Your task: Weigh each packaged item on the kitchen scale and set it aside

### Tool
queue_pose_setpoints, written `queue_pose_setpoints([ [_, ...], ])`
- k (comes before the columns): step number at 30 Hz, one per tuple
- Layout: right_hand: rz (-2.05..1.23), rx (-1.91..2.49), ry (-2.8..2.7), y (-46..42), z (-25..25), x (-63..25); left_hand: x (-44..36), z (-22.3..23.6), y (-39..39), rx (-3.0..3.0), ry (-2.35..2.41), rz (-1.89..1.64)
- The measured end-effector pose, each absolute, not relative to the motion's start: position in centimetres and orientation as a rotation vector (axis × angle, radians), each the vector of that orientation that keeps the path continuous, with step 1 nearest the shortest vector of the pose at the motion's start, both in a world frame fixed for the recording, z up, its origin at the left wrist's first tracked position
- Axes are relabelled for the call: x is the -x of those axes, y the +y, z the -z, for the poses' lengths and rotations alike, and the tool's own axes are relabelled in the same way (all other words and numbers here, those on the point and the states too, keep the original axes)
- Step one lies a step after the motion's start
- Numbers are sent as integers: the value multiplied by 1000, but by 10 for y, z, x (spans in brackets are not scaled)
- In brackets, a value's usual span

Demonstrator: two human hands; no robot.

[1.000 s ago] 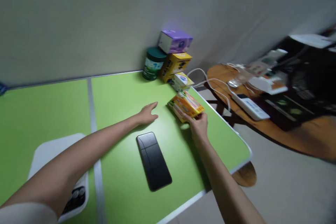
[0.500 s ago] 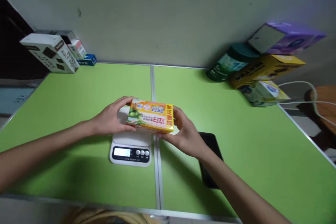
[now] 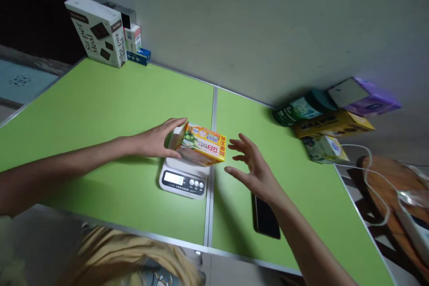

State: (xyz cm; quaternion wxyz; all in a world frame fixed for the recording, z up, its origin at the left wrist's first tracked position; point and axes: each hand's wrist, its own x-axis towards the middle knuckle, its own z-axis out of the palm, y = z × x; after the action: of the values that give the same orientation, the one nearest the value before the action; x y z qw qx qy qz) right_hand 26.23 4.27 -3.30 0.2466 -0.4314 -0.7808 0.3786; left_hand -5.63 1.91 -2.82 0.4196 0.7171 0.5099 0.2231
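Pinching the orange carton [image 3: 203,144] with your left hand [image 3: 150,141], right hand [image 3: 257,170] spread, square it over the digital scale [image 3: 183,184].

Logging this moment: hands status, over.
Left hand at orange box's end. Right hand open, off box. Scale below. Phone partly hidden by right arm.
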Motion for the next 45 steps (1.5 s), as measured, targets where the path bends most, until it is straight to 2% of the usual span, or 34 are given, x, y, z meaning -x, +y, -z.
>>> queue_pose_setpoints([
  [4, -1055, 1259, -2120, 36, 17, -260, 57, 33, 19, -1809, 1272, -587],
  [11, -1109, 1303, -2256, 53, 20, -228, 43, 35, 26, -1739, 1220, -667],
  [17, -1022, 1155, -2238, 80, -5, -178, 81, 24, 29, -1708, 1235, -921],
  [20, -1012, 1133, -2204, 109, -3, -131, 112, 43, 41, -1678, 1405, -1168],
  [25, -1002, 1141, -2174, 188, 25, -33, 173, 103, 85, -1436, 1830, -1442],
  [28, -1000, 1128, -2174, 234, 39, 20, 212, 121, 119, -1298, 2015, -1443],
  [34, -1086, 1067, -2166, 292, 56, 92, 248, 113, 183, -1172, 2316, -1247],
  [45, -1028, 1071, -2214, 317, 86, 111, 238, 116, 206, -1061, 2594, -1213],
])
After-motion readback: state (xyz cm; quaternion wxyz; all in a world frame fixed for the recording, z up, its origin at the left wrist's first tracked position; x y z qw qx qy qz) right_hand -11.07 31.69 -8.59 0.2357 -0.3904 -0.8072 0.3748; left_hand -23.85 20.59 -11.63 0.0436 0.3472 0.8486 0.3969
